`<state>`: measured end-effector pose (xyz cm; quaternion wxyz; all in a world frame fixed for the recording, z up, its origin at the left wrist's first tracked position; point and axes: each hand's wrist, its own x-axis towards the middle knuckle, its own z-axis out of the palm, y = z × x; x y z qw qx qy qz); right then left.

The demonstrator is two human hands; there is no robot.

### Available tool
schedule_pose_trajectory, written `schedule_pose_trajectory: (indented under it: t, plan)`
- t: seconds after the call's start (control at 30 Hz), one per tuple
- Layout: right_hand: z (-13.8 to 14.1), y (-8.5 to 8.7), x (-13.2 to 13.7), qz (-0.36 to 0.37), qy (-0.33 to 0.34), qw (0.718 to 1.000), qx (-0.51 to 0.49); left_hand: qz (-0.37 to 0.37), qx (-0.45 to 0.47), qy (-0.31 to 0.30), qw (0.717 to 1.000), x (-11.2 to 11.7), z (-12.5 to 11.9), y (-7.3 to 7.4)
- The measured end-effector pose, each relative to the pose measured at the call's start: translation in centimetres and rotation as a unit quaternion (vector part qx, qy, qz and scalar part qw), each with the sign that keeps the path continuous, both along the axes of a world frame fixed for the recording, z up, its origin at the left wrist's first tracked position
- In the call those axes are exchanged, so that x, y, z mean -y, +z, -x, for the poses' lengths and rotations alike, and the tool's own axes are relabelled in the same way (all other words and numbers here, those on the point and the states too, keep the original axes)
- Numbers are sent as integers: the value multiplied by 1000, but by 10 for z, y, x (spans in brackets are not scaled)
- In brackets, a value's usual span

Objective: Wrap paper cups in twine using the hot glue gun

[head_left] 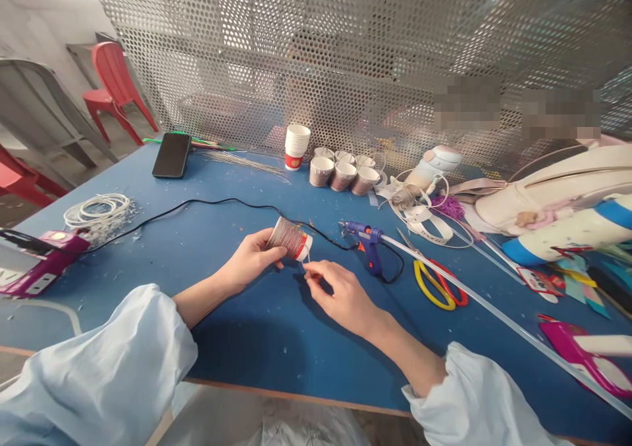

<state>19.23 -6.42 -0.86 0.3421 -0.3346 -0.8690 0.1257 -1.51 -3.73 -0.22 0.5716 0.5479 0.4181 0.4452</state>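
Tilted on its side above the blue table, a small paper cup (pixel 290 239) is wrapped over most of its length in greyish-brown cord. Its white and red end points toward the right and shows bare. My left hand (pixel 257 254) is closed around the cup's other end. Beside the bare end, my right hand (pixel 340 293) pinches a thin strand of the cord (pixel 309 256) between thumb and fingertips. A blue glue gun (pixel 368 242) with a long clear glue stick lies to the right of the cup, and scissors (pixel 437 285) with yellow and red handles lie past it.
Stacked paper cups (pixel 297 147) and several cord-wrapped cups (pixel 342 173) stand by the perforated metal screen (pixel 237 58). A phone (pixel 171 155), white cord coil (pixel 99 210) and magenta power strip (pixel 54 262) are leftward. A black cable (pixel 197 201) crosses the table. A cream bag (pixel 567 176) sits right.
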Motion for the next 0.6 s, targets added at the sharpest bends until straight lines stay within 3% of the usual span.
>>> schedule_pose_trajectory:
  t: [0.1,0.2,0.43,0.6]
  plan:
    - [2,-1,1,-29,28,997,61,19,33,11,999,-1,0,1]
    - [-3,-5,-2,-35,5,996,84,54,87,24,994,-3,1,0]
    - [-19,-12,-8,-64,-81,995,13,84,158,76,981,-16,9,-6]
    - [-23,-18,-4,-53,-71,996,-2,84,141,37,986,-24,7,-12]
